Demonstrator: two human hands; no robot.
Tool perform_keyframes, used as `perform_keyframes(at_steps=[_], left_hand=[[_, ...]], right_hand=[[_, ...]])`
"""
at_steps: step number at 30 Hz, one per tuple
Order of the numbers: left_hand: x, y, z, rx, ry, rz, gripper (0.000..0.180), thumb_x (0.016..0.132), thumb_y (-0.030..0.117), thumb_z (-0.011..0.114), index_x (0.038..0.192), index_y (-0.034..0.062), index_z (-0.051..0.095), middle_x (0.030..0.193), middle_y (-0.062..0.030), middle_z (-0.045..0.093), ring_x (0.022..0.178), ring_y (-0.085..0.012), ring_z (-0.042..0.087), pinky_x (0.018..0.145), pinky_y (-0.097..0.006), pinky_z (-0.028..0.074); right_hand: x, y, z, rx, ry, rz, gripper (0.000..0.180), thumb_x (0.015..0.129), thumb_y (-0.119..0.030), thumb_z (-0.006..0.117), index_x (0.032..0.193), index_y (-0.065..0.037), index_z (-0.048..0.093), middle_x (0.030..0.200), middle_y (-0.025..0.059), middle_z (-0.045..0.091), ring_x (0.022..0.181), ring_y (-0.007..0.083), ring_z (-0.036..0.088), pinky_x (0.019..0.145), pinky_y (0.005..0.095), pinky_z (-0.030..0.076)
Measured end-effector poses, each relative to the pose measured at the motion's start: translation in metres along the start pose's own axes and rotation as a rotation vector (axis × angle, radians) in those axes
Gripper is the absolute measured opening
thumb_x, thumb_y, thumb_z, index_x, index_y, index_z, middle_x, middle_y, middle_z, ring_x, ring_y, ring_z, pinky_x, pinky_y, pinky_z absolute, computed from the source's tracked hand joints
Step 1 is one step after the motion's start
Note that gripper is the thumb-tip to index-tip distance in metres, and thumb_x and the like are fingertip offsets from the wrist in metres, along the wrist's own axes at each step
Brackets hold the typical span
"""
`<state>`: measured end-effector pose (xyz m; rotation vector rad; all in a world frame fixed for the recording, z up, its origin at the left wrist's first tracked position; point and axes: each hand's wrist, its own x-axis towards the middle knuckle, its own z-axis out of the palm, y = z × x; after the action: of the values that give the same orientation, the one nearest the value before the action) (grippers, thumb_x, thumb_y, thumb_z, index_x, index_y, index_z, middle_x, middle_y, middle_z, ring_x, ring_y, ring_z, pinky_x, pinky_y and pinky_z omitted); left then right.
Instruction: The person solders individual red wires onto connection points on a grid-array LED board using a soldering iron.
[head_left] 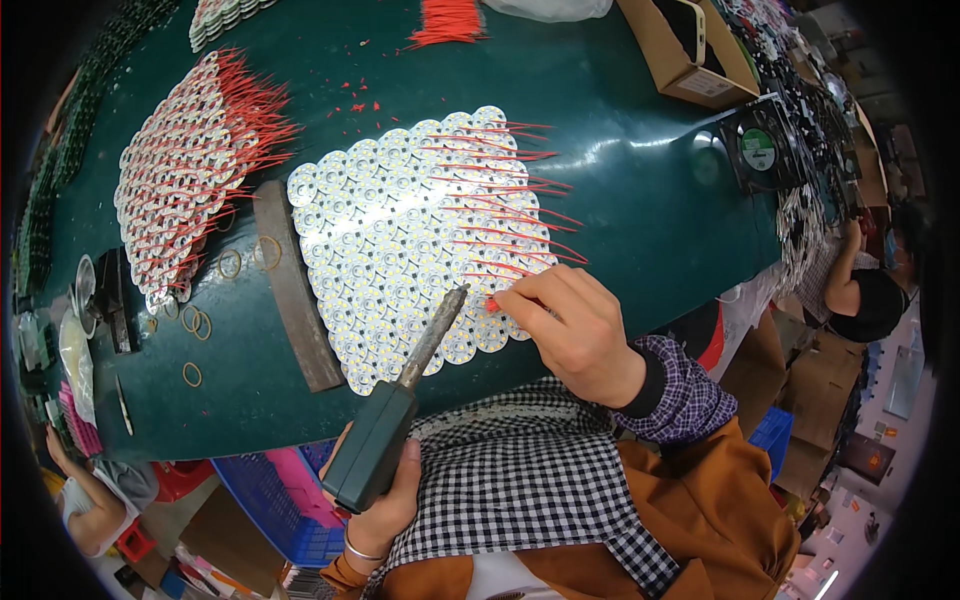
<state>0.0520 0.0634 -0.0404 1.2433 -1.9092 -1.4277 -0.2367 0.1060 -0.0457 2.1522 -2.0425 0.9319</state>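
A white panel of joined round LED boards (375, 245) lies on the green table, with rows of red wires (500, 208) on its right side. My left hand (398, 500) is closed around the dark green handle of a soldering iron (370, 445). The iron's metal tip reaches over the panel's lower part, close to my right fingers. Thumb and forefinger of my right hand (578, 335) are pinched together at the panel's lower right edge. A small red wire end (492, 304) sticks out of that pinch; the rest is hidden by the fingers.
A dark flat bar (295, 285) lies along the panel's left edge. Farther left are another wired LED panel (175, 185) and several rubber bands (229, 264). A red wire bundle (450, 20) lies at the back. A cardboard box (690, 65) and a black fan (760, 148) stand right.
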Motion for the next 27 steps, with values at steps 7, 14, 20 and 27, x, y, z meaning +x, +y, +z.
perform_keyframes(at_steps=[7, 14, 20, 27], left_hand=[[0.01, 0.009, 0.009, 0.005, 0.042, 0.05, 0.025, 0.079, -0.004, 0.076, 0.103, -0.0077, 0.072, 0.092, -0.0163, 0.071, 0.076, -0.0238, 0.07, 0.067, -0.032, 0.055], [0.012, 0.01, 0.006, 0.103, -0.029, 0.114, 0.024, 0.079, -0.005, 0.076, 0.103, -0.0072, 0.072, 0.091, -0.0172, 0.07, 0.073, -0.0249, 0.069, 0.064, -0.032, 0.054], [0.01, 0.004, 0.009, 0.067, 0.019, 0.11, 0.021, 0.079, -0.002, 0.077, 0.099, -0.0064, 0.072, 0.088, -0.0157, 0.069, 0.069, -0.0245, 0.067, 0.061, -0.032, 0.052], [0.013, 0.012, 0.006, 0.093, -0.013, 0.082, 0.017, 0.079, -0.002, 0.076, 0.095, -0.0059, 0.072, 0.085, -0.0149, 0.068, 0.066, -0.0242, 0.065, 0.058, -0.032, 0.051]], right_hand=[[-0.002, 0.002, 0.004, -0.021, -0.003, -0.006, 0.022, 0.076, -0.006, 0.07, 0.097, -0.001, 0.068, 0.089, 0.0065, 0.063, 0.078, 0.0209, 0.062, 0.065, 0.0329, 0.05], [-0.003, 0.002, 0.005, -0.032, -0.024, -0.009, 0.022, 0.076, -0.006, 0.068, 0.097, -0.001, 0.068, 0.089, 0.0062, 0.062, 0.08, 0.021, 0.062, 0.066, 0.0329, 0.049], [-0.002, 0.001, 0.005, -0.039, -0.011, -0.014, 0.02, 0.076, -0.006, 0.068, 0.096, -0.001, 0.068, 0.088, 0.0058, 0.061, 0.08, 0.0205, 0.061, 0.065, 0.0327, 0.049], [-0.003, 0.0, 0.006, -0.064, -0.009, -0.012, 0.02, 0.076, -0.006, 0.068, 0.095, -0.001, 0.067, 0.088, 0.0054, 0.061, 0.079, 0.0201, 0.061, 0.064, 0.0322, 0.049]])
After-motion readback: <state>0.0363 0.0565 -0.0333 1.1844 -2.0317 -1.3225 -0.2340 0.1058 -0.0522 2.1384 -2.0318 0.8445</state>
